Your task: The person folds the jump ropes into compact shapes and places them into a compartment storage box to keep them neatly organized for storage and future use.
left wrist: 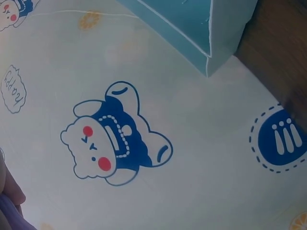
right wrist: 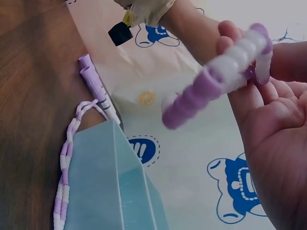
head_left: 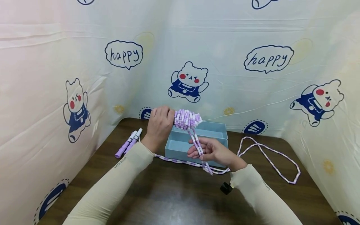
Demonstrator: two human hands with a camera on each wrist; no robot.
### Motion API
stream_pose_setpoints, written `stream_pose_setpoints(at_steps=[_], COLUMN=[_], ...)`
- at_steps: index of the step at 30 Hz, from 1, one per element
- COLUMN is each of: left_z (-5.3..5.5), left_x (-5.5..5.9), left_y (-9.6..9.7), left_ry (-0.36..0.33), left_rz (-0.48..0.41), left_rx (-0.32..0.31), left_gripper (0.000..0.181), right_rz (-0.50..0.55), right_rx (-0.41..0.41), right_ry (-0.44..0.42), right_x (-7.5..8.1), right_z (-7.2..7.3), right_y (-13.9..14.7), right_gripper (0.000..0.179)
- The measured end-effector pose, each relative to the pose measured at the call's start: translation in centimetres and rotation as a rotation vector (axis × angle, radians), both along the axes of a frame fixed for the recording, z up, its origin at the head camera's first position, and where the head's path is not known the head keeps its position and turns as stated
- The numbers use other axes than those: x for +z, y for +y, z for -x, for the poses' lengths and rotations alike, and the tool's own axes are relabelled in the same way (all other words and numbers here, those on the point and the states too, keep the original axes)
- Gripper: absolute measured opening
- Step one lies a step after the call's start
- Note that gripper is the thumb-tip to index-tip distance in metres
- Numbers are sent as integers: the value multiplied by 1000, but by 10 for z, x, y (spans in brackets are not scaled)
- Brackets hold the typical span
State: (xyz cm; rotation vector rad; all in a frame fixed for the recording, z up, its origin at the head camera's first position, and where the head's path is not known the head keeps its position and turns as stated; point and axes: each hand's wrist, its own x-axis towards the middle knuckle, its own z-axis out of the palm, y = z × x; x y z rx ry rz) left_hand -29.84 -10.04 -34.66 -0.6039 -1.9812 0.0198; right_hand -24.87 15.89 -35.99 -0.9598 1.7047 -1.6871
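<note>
Above the light blue box my left hand grips one end of a wound-up purple and white beaded jump rope. In the left wrist view only fingertips and a bit of purple show at the lower left edge. Two strands hang from the coil down to my right hand, which holds them between thumb and fingers. The right wrist view shows the beaded strands crossing the fingers, beside the thumb. What lies inside the left fist is hidden.
The light blue box stands open at the back of the brown table. To its left lie two purple and white jump rope handles. A second beaded rope passes before the box and loops at right. Printed cloth encloses the table.
</note>
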Motion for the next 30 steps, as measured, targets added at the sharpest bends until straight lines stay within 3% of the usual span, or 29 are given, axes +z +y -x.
stream_pose_setpoints(at_steps=[9,12,16,20,25,30], left_z=[2,4,6,8,8,9], left_x=[0,0,-3,-6,-12,-17], left_y=[-4,-8,-15,-19,-22,-23], left_ry=[2,-19,-1,39,12,-28], left_rz=[15,6,21,21,20,40], left_rx=[6,42,87,79,88,113], left_gripper=[12,15,16,11,6,10], right_rz=[26,29,47,76,54,-68], right_rx=[148,196,213,171,110,-139], right_ry=[-48,-66,-22,32,99,202], right_x=[5,7,12,20,27,37], right_z=[-4,-8,-15,-16,-20,-31], right_y=[7,8,9,10,7,-1], right_gripper=[66,64,58,55,47,51])
